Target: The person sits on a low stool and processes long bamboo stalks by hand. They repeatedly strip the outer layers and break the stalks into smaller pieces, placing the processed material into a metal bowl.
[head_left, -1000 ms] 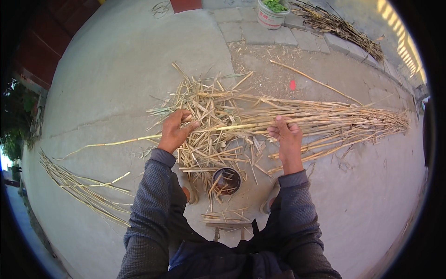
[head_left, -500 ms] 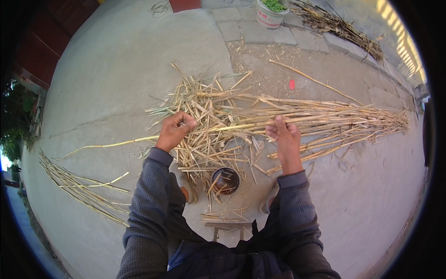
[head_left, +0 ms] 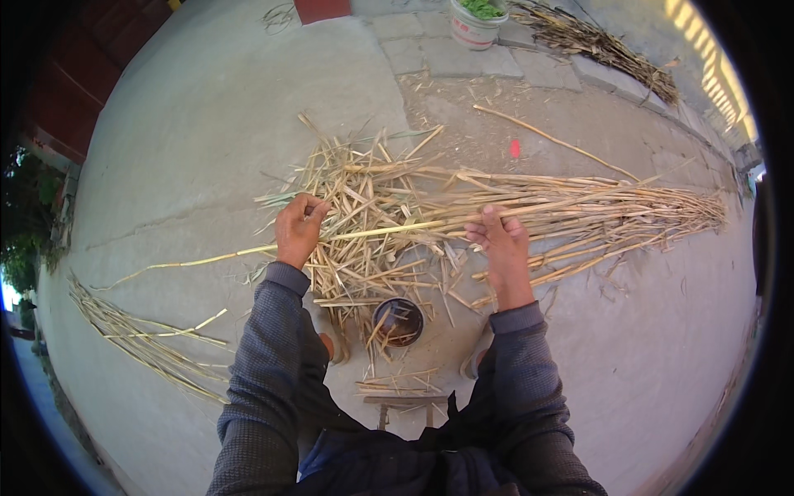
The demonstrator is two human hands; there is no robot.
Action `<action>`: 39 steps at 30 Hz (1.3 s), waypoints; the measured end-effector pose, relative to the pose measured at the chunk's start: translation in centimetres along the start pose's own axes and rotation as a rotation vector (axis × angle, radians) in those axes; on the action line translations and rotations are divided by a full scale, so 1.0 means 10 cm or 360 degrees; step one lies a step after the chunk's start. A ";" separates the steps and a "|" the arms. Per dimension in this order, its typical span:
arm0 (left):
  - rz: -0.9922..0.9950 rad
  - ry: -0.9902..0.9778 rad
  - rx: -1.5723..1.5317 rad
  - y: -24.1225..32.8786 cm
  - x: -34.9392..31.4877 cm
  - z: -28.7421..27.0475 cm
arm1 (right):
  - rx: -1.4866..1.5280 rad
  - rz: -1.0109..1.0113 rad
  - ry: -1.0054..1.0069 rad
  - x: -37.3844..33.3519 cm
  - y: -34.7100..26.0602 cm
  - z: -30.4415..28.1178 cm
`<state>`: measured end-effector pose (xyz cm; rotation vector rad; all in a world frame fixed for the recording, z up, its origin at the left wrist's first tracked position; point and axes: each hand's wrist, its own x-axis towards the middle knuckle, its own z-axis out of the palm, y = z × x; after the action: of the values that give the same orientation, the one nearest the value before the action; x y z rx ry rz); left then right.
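Note:
A long, pale yellow dry stalk point(head_left: 376, 233) stretches across in front of me, its thin end trailing to the left. My left hand point(head_left: 299, 233) is closed, thumb against fingers, around its left part. Farther right, the thumb and fingers of my right hand point(head_left: 503, 248) pinch the same stalk, palm partly turned up. Below both hands lies a loose heap of broken stalks and dry husks point(head_left: 356, 178). Beyond my right hand, a bundle of long dry stalks point(head_left: 612, 207) fans out over the ground.
Between my feet stands a dark round container point(head_left: 419, 324) with stalk bits in it, near a small wooden stool point(head_left: 405, 400). A smaller bundle of thin stalks point(head_left: 157, 347) lies left. Farther off are a single stalk point(head_left: 554, 142), a white bucket point(head_left: 475, 35) with greens and a brown pile point(head_left: 595, 45).
My left hand has shifted a little left and up, farther from my right hand. A thin length extending right from my right hand now shows above the bundle. The whole view has moved slightly.

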<state>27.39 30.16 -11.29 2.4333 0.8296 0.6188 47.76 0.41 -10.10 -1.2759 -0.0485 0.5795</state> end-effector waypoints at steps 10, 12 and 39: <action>0.0836 -0.0410 -0.0132 0.94 -0.09 0.18 | 0.0200 0.0025 -0.0363 -0.11 0.07 0.10; 0.0846 -0.0421 -0.0110 0.96 -0.08 0.19 | 0.0194 0.0004 -0.0293 -0.10 0.07 0.09; 0.0000 -0.0648 -0.0973 0.91 -0.21 0.25 | 0.0057 -0.0009 -0.0106 -0.16 -0.03 0.19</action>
<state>31.18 21.67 -8.55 1.8981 0.3941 0.2951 45.86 1.32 -8.84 -1.2213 -0.0966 0.6153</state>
